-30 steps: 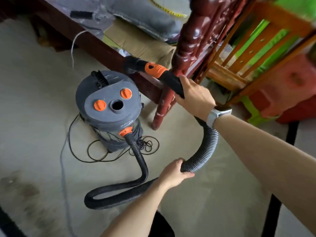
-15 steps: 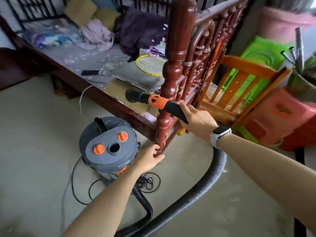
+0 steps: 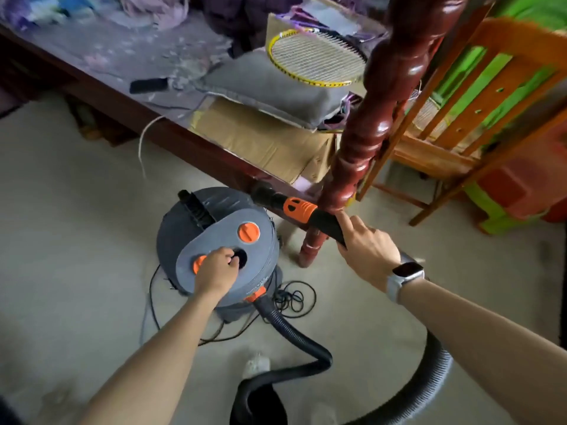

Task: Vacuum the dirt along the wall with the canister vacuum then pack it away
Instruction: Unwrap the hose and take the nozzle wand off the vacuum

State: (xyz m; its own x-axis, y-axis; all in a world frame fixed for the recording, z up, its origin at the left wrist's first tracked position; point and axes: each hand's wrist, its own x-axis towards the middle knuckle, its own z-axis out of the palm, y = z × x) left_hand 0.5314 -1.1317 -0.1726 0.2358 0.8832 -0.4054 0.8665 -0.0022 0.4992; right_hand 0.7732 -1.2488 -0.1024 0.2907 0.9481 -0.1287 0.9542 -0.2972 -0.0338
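Note:
The grey canister vacuum (image 3: 214,222) stands on the floor by the bed, with two orange knobs and a round hole in its lid. My left hand (image 3: 216,273) rests on the lid, covering part of the left knob (image 3: 198,263), its curled fingertips hooked at the hole (image 3: 242,259). My right hand (image 3: 365,248) grips the black hose handle (image 3: 325,222) just behind its orange collar (image 3: 296,210), index finger lying along it. The ribbed hose (image 3: 294,335) leaves the canister front, loops across the floor and rises to the handle.
A red-brown bed post (image 3: 371,142) stands right behind the handle. The bed holds a badminton racket (image 3: 316,56) and cardboard (image 3: 260,136). An orange wooden chair (image 3: 478,96) and a green stool (image 3: 494,216) crowd the right. The power cord (image 3: 293,299) lies coiled beside the canister.
My left hand let go of the hose, passed by the bed post and came down onto the vacuum lid. My right hand kept the handle and lowered it beside the post.

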